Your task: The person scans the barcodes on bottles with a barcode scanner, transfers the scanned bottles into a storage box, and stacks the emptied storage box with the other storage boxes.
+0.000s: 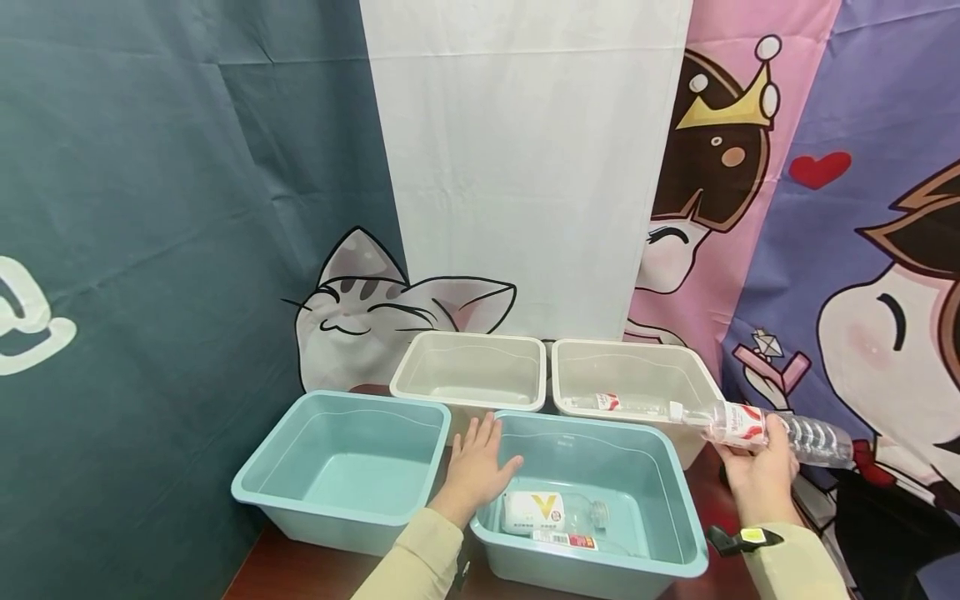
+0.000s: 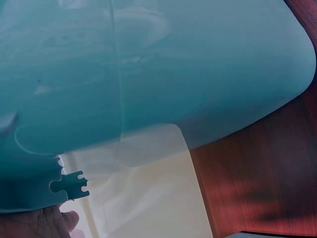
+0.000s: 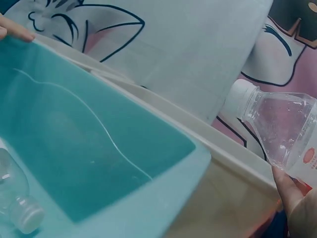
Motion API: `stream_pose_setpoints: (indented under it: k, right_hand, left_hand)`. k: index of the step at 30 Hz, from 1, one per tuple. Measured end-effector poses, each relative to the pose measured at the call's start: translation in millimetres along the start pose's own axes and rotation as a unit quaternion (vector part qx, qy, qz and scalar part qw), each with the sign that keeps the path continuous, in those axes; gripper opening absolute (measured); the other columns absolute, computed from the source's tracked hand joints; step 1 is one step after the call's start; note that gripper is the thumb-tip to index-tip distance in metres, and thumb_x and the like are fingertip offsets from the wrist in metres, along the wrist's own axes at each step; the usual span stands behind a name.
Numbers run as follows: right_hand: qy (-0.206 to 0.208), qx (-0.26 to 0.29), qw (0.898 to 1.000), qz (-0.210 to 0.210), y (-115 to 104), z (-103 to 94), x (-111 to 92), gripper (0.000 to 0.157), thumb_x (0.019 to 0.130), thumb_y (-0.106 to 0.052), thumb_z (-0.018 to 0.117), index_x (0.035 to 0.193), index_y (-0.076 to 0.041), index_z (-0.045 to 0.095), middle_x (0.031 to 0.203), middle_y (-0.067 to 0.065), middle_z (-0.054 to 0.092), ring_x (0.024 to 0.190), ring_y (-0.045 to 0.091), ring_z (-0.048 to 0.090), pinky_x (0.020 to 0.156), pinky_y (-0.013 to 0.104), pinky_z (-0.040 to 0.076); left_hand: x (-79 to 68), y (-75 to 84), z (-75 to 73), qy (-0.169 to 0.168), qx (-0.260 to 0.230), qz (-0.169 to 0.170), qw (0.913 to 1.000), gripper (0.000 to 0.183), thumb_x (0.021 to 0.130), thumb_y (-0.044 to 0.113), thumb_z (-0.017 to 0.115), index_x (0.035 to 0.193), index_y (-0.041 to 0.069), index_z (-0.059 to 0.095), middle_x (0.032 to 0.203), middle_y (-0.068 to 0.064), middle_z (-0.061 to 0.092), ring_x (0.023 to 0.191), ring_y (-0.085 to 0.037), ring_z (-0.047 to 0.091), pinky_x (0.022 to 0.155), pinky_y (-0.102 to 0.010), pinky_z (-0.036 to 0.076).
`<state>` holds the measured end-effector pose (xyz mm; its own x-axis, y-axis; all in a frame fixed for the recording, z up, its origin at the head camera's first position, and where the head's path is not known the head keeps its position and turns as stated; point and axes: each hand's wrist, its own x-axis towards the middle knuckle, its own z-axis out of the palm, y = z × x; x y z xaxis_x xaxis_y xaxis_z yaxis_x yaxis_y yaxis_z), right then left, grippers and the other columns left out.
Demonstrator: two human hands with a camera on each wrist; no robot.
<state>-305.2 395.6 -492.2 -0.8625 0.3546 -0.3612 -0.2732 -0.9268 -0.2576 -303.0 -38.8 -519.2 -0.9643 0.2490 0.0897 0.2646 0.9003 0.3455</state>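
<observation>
My right hand (image 1: 759, 475) grips a clear plastic bottle (image 1: 817, 442) with a red-and-white label. The bottle lies sideways, its white cap (image 3: 241, 99) pointing left, by the right rim of the right cream bin (image 1: 637, 348). Inside that bin is another clear bottle (image 1: 609, 402) with a similar label. My left hand (image 1: 477, 467) rests with straight fingers at the left rim of the right blue bin (image 1: 592, 567). That blue bin holds a bottle with a yellow V on its white label (image 1: 536, 510) and a second bottle with a red-and-white label (image 1: 564, 540).
A left blue bin (image 1: 341, 521) stands beside the right one, both on a dark red table (image 1: 281, 567). Behind them is a left cream bin (image 1: 468, 340). A printed cloth backdrop (image 1: 525, 167) hangs close behind the bins.
</observation>
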Motion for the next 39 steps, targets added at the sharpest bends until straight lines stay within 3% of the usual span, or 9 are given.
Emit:
stream_pose_setpoints:
  k: [8, 15, 19, 22, 25, 28, 33, 39]
  right_hand:
    - [0.000, -0.020, 1.000, -0.001, 15, 16.9, 2, 0.049, 0.090, -0.011, 0.077, 0.129, -0.022, 0.049, 0.128, -0.003, 0.056, 0.102, 0.020, 0.066, 0.074, 0.055, 0.056]
    - [-0.030, -0.047, 0.998, 0.003, 31, 27.1, 3, 0.040, 0.094, -0.014, 0.073, 0.129, -0.018, 0.053, 0.133, -0.004, 0.054, 0.114, 0.017, 0.059, 0.073, 0.052, 0.057]
    - [-0.032, -0.065, 0.997, 0.003, 43, 33.8, 5, 0.034, 0.094, -0.015, 0.074, 0.124, -0.017, 0.059, 0.121, -0.001, 0.064, 0.105, 0.018, 0.064, 0.064, 0.051, 0.057]
    - [-0.030, -0.083, 0.996, 0.013, 54, 38.6, 6, 0.035, 0.093, -0.017, 0.076, 0.123, -0.018, 0.058, 0.114, 0.001, 0.067, 0.101, 0.019, 0.066, 0.069, 0.052, 0.058]
    - [-0.035, -0.101, 0.994, 0.028, 68, 41.8, 7, 0.048, 0.093, -0.024, 0.076, 0.132, -0.025, 0.048, 0.126, -0.003, 0.060, 0.118, 0.018, 0.058, 0.100, 0.056, 0.048]
    - [-0.039, -0.116, 0.992, 0.038, 82, 43.7, 9, 0.065, 0.092, -0.032, 0.076, 0.142, -0.030, 0.035, 0.145, -0.007, 0.048, 0.137, 0.017, 0.042, 0.118, 0.050, 0.022]
    - [-0.032, -0.142, 0.989, 0.034, 100, 45.8, 12, 0.088, 0.090, -0.040, 0.076, 0.154, -0.034, 0.015, 0.160, -0.004, 0.032, 0.146, 0.017, 0.033, 0.120, 0.051, 0.017]
    - [-0.032, -0.165, 0.985, 0.043, 107, 44.2, 16, 0.101, 0.093, -0.046, 0.068, 0.151, -0.042, -0.015, 0.166, -0.003, 0.019, 0.150, 0.020, 0.026, 0.120, 0.052, 0.015]
  left_hand:
    - [0.0, 1.4, 0.4, 0.001, 0.000, 0.000, 1.0000, 0.080, 0.101, 0.061, 0.043, 0.159, 0.006, 0.032, 0.167, -0.012, 0.021, 0.154, -0.036, 0.016, 0.120, -0.060, 0.017]
    - [0.5, 3.2, 0.8, 0.000, 0.006, 0.000, 1.0000, 0.080, 0.101, 0.061, 0.043, 0.159, 0.007, 0.032, 0.168, -0.012, 0.021, 0.154, -0.037, 0.016, 0.121, -0.060, 0.017]
    - [0.7, 3.2, 0.4, 0.000, 0.008, -0.002, 1.0000, 0.080, 0.101, 0.061, 0.043, 0.159, 0.007, 0.032, 0.168, -0.012, 0.021, 0.154, -0.036, 0.016, 0.121, -0.060, 0.017]
    - [0.3, 3.1, -0.5, 0.000, 0.009, -0.004, 0.9999, 0.080, 0.101, 0.061, 0.043, 0.159, 0.007, 0.032, 0.168, -0.012, 0.021, 0.154, -0.036, 0.016, 0.121, -0.060, 0.017]
    - [-0.6, 2.3, -0.6, 0.003, 0.003, -0.003, 1.0000, 0.080, 0.101, 0.060, 0.045, 0.158, 0.006, 0.033, 0.167, -0.013, 0.022, 0.154, -0.037, 0.017, 0.120, -0.060, 0.017]
    - [-0.5, 1.2, 0.8, 0.002, 0.006, -0.003, 1.0000, 0.080, 0.101, 0.060, 0.045, 0.158, 0.006, 0.032, 0.167, -0.012, 0.022, 0.154, -0.037, 0.017, 0.120, -0.060, 0.017]
    - [1.5, 0.6, 2.4, 0.004, 0.015, -0.003, 0.9999, 0.080, 0.101, 0.061, 0.043, 0.159, 0.007, 0.031, 0.168, -0.011, 0.021, 0.154, -0.036, 0.016, 0.120, -0.060, 0.017]
    - [1.7, 2.3, 1.7, -0.001, 0.018, -0.007, 0.9998, 0.080, 0.101, 0.061, 0.043, 0.159, 0.008, 0.031, 0.168, -0.011, 0.020, 0.154, -0.036, 0.016, 0.121, -0.060, 0.017]
